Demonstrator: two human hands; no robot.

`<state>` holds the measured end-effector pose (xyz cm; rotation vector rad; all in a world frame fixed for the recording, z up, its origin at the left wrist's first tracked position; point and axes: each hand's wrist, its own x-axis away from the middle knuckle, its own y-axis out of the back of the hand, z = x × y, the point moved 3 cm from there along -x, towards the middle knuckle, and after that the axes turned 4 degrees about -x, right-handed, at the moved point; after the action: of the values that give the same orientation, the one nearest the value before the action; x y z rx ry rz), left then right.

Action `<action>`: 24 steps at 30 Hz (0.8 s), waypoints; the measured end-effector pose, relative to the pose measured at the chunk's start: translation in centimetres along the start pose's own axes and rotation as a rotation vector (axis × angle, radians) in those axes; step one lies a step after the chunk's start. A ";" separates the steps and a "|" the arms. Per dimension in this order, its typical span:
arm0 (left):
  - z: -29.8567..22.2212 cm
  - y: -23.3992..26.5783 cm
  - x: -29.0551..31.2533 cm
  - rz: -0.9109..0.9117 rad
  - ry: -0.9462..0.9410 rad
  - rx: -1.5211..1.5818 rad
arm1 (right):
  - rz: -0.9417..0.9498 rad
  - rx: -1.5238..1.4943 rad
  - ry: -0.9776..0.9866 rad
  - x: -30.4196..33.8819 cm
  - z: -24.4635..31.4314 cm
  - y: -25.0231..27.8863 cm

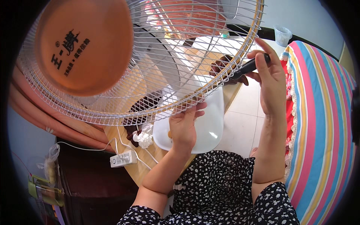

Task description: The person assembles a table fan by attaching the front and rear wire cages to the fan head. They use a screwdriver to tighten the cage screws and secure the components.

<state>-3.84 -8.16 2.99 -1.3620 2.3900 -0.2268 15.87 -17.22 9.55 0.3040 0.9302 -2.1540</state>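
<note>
A large electric fan head fills the upper left, with a silver wire guard (112, 119) and an orange round centre cap (90, 56). My left hand (183, 129) is closed on the lower rim of the guard, fingers partly behind the wires. At the guard's right edge, my right hand (270, 78) grips a black-handled screwdriver (249, 67) between thumb and fingers, its index finger raised. The tool's front end meets the rim, and its tip is hidden there. Below the guard stands the glossy white fan base (210, 131).
On the wooden table (131, 174) lie crumpled white tissue (143, 138) and a white power strip (123, 159) with cables. A bed with a striped cover (318, 112) borders the right side. A white basket (282, 35) stands at the back right.
</note>
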 end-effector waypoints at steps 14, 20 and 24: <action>0.0 0.0 0.1 -0.011 -0.011 -0.015 | -0.025 0.133 -0.041 0.0 -1.3 1.0; -0.1 0.1 -0.1 0.027 -0.015 -0.022 | 0.292 -0.366 -0.103 0.1 0.8 1.4; -0.1 -0.1 0.0 0.023 -0.026 -0.018 | 0.318 -0.174 -0.083 -0.3 0.0 2.3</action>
<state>-3.78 -8.18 3.08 -1.3366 2.3908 -0.1808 17.73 -18.06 8.48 0.2559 0.9457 -1.7713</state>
